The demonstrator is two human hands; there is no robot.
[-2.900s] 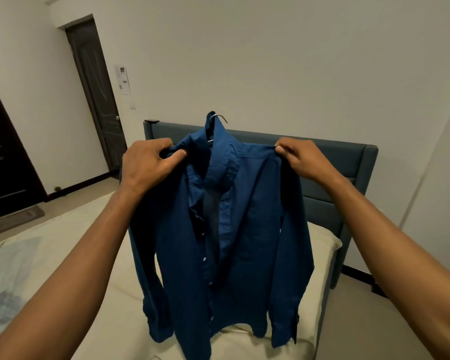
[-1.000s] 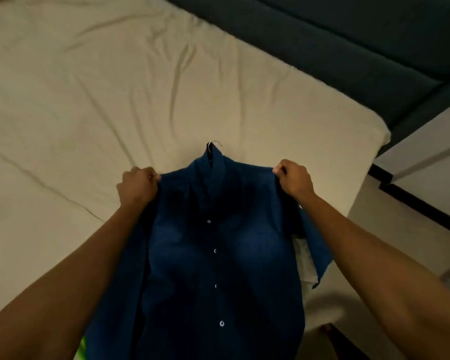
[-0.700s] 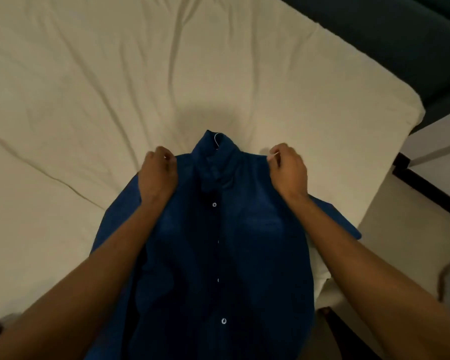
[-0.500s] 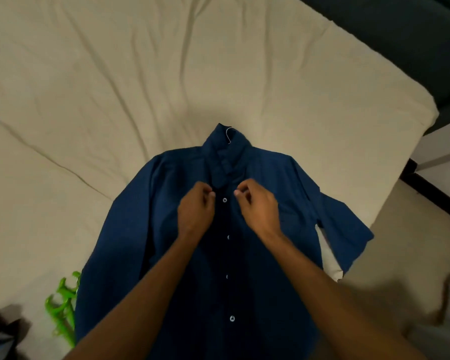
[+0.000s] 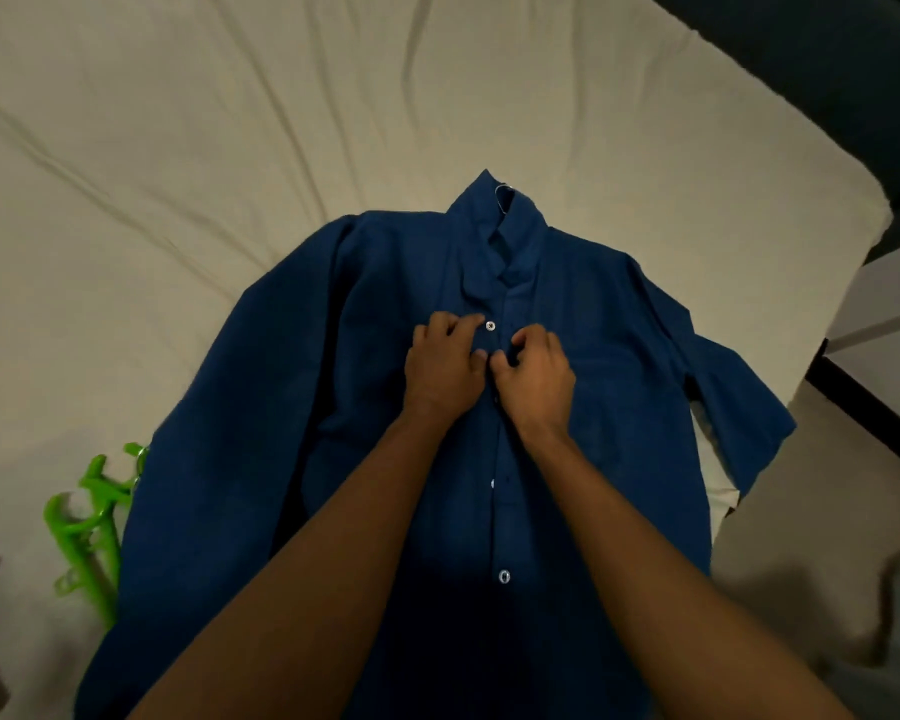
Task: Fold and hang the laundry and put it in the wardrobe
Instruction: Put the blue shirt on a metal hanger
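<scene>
Pinching shirt [image 5: 365,407] placket, both hands [image 5: 440,366]

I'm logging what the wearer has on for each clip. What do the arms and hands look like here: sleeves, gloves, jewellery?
Both forearms are bare all the way to the bottom edge of the head view, with no sleeve showing. The left hand and the right hand wear no gloves. No watch, bracelet or ring shows on either wrist or on the visible fingers.
</scene>
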